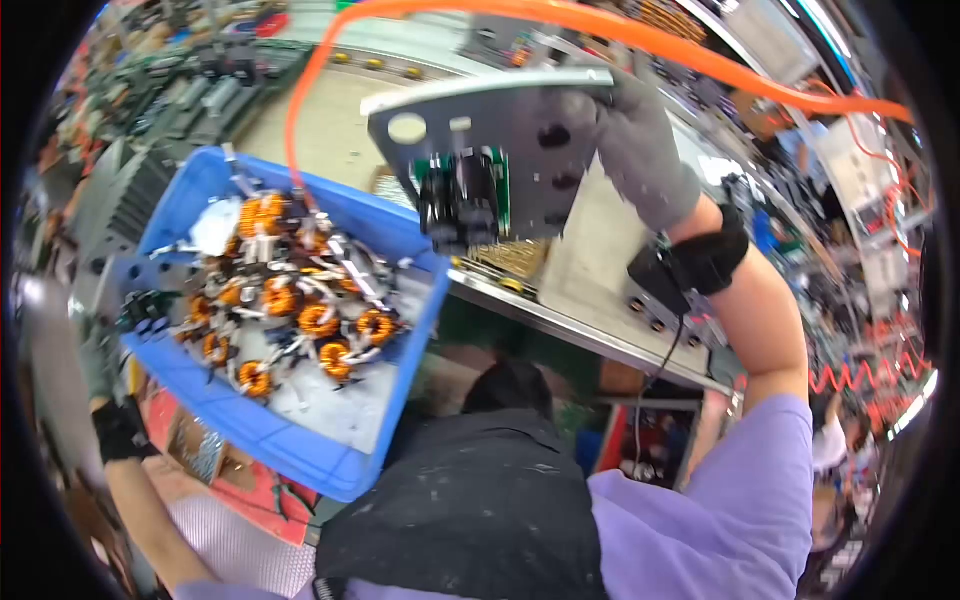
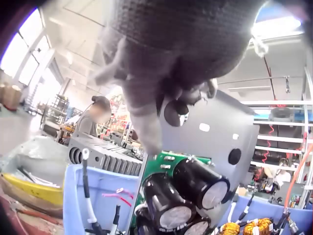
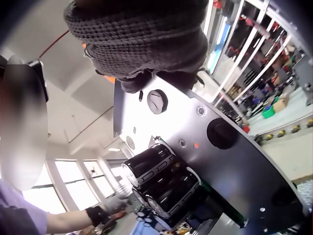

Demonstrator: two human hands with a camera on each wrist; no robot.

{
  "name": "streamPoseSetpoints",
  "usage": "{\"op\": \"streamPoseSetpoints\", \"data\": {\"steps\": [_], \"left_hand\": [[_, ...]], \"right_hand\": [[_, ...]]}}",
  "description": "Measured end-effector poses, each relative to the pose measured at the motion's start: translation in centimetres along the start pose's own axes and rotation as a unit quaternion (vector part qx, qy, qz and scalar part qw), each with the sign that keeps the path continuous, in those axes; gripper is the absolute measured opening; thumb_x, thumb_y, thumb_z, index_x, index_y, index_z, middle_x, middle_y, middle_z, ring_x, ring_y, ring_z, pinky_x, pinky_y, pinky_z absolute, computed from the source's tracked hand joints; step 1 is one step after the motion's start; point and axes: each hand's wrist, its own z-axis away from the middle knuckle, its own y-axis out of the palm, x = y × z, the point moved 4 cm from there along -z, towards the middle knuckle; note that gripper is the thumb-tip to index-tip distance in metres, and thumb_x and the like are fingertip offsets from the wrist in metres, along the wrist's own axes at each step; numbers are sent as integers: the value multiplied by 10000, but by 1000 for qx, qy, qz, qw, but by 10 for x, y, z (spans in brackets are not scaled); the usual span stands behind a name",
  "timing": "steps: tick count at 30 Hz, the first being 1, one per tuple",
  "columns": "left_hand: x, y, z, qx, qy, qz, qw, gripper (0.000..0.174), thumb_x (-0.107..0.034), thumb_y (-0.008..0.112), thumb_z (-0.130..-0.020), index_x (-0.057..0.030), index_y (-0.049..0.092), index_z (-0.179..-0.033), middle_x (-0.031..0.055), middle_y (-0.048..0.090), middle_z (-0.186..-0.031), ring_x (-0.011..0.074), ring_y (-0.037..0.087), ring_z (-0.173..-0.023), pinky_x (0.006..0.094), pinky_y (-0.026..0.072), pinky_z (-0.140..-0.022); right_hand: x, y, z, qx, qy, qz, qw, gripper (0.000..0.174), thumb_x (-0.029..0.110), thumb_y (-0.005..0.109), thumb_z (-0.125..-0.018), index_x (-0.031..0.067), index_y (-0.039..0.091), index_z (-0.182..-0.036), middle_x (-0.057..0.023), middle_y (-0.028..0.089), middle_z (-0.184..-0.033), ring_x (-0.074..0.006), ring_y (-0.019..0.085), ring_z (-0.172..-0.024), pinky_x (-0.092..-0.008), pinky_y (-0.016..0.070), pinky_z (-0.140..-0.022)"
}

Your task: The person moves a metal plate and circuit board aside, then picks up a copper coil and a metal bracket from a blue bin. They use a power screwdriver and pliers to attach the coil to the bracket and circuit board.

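Note:
In the head view my gloved right hand (image 1: 645,140) grips the edge of a grey metal plate (image 1: 530,150), holding it raised over the bench. A green circuit board with black capacitors (image 1: 468,195) is mounted on that plate. The right wrist view shows the gloved fingers bent over the plate's edge (image 3: 183,115), above the capacitors (image 3: 161,181). At the far left, my gloved left hand (image 1: 96,365) holds a second metal plate (image 2: 222,120) by its edge, beside the blue bin. This plate also carries a green board with large black capacitors (image 2: 200,183).
The blue bin (image 1: 265,430) contains several copper-wound coils (image 1: 320,320) with leads. An orange hose (image 1: 560,12) arches across the bench's far side. Finned metal parts (image 1: 215,95) are piled at the back left. Another person (image 2: 90,120) stands beyond finned housings in the left wrist view.

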Motion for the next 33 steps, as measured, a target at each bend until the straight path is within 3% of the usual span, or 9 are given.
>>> {"op": "streamPoseSetpoints", "data": {"steps": [3,10,11,13,15,21,23,28,33], "left_hand": [[31,-22,-16,-25,26,60,998,484,-143,565,-976,-39,441,-1431,111,607,-1243,184,622,-1083,276,551,-833],[14,11,26,20,9,205,979,313,-86,505,-984,13,560,-1276,121,644,-1134,170,626,-971,336,514,-889],[-30,45,62,-27,144,-239,960,272,-139,526,-972,-1,607,-1192,75,639,-1063,161,592,-964,264,468,-913],[9,21,45,8,203,-22,979,208,-69,480,-940,-67,623,-1091,23,611,-888,81,523,-694,244,446,-597],[-32,26,71,-136,-25,-62,988,340,-55,532,-914,-28,580,-1249,48,617,-1056,185,586,-898,338,539,-733],[-64,59,121,-220,-81,-166,958,553,14,606,-786,-51,567,-1334,123,610,-1252,195,608,-1004,289,508,-779],[-82,60,142,-307,104,-374,869,432,-203,703,-847,-70,626,-1251,80,670,-1102,166,633,-841,294,516,-766],[-136,146,246,-24,75,-29,997,489,-190,719,-835,-51,586,-1284,62,638,-1093,171,606,-1006,309,519,-849],[-130,188,314,75,-80,225,968,518,-99,668,-892,2,493,-1369,112,586,-1227,215,595,-1134,334,545,-910]], "right_hand": [[-7,-36,-4,-18,-81,61,995,322,268,711,-919,14,677,-1113,2,699,-921,-56,601,-817,-230,507,-723],[-1,-97,19,-162,96,101,977,200,192,624,-946,1,661,-995,-62,685,-1028,-104,594,-876,-276,481,-775],[-11,-100,21,-169,122,100,973,172,175,602,-948,10,650,-956,-74,680,-1039,-112,592,-881,-286,479,-799],[-6,-71,28,-215,87,-27,972,182,190,586,-971,18,640,-999,-87,666,-1075,-138,606,-998,-322,475,-910],[-4,-50,36,-178,111,-66,976,362,254,586,-991,-21,620,-1223,-76,636,-1156,-147,604,-1052,-298,470,-944],[35,125,46,-151,123,-192,962,364,215,601,-984,-50,612,-1233,-109,672,-1032,-175,646,-968,-312,521,-867],[49,196,51,-97,90,-226,965,270,178,666,-944,-25,648,-1121,-69,685,-963,-121,647,-861,-254,528,-750],[34,322,94,54,-34,-153,986,232,139,626,-944,-19,643,-1113,-80,642,-827,-173,607,-762,-298,483,-701],[19,357,172,232,7,-115,966,440,78,641,-871,32,522,-1292,-150,610,-1081,-247,633,-967,-358,510,-798]]}}
